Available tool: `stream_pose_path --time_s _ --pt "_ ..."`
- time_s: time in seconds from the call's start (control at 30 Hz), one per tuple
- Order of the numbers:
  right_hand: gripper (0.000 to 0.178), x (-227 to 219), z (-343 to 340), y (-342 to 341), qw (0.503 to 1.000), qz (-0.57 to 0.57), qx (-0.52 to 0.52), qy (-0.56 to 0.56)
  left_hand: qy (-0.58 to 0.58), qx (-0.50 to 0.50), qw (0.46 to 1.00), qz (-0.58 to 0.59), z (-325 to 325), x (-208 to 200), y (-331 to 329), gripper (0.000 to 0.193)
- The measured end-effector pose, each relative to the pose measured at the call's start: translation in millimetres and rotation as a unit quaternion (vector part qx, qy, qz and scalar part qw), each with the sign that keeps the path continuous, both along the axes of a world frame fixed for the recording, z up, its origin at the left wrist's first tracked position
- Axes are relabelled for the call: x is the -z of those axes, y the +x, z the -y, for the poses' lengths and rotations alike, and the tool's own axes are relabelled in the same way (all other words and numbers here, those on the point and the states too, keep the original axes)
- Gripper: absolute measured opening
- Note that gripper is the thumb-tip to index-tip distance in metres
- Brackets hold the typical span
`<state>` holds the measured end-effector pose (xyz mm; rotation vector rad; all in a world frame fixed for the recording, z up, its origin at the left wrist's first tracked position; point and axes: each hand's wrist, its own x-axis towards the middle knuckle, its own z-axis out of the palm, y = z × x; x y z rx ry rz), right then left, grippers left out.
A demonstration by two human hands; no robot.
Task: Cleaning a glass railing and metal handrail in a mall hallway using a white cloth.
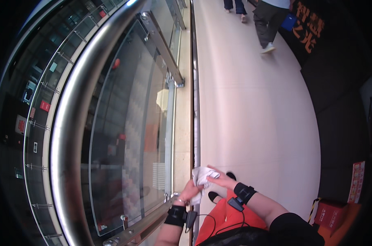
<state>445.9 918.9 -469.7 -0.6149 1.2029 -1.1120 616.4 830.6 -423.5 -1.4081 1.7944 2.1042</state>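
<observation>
In front of my body I hold a crumpled white cloth (pixel 200 175) in both hands. My left hand (pixel 189 191) is closed on its lower left side, with part of the cloth hanging below the fingers. On the right side of the cloth, my right hand (pixel 223 179) grips its edge between thumb and fingers. Black straps with small devices and cables are around both wrists. The hands are just right of the glass railing panel (pixel 132 135), apart from it and from the thick metal handrail (pixel 67 135).
A steel post (pixel 163 47) supports the railing on my left. The pale floor (pixel 255 115) stretches ahead as a walkway. Two people walk farther along it, one in dark trousers (pixel 268 24). A dark wall (pixel 345 115) borders the right side, with a red box (pixel 331 214) near its base.
</observation>
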Motion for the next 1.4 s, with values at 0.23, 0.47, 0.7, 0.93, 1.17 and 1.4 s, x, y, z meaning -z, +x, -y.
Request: stream_pose_path --time_s 0.23,0.47,0.7,0.93,1.17,1.4 --pt "0.046 -40 8 1 0.963 -0.159 -0.215 0.045 -0.041 -0.082 0.996 0.012 -32 -33 35 0.039" --pt "0.057 -129 42 -3 0.871 -0.394 -0.292 -0.028 -0.102 -0.280 0.952 -0.076 -59 -109 23 0.039" --pt "0.070 -153 40 45 0.912 -0.131 -0.353 -0.162 -0.188 -0.399 0.888 -0.130 -69 -148 14 0.048" --pt "0.060 -187 48 54 0.988 0.004 -0.130 -0.079 -0.097 -0.346 0.924 -0.129 -75 -173 21 0.045" --pt "0.043 -254 107 52 0.958 -0.096 0.117 -0.246 -0.747 -0.213 0.606 0.169 -110 -357 55 0.037" --pt "0.043 -380 154 130 0.617 -0.399 0.035 -0.677 -0.627 -0.303 0.487 0.527 -139 -391 145 0.039"
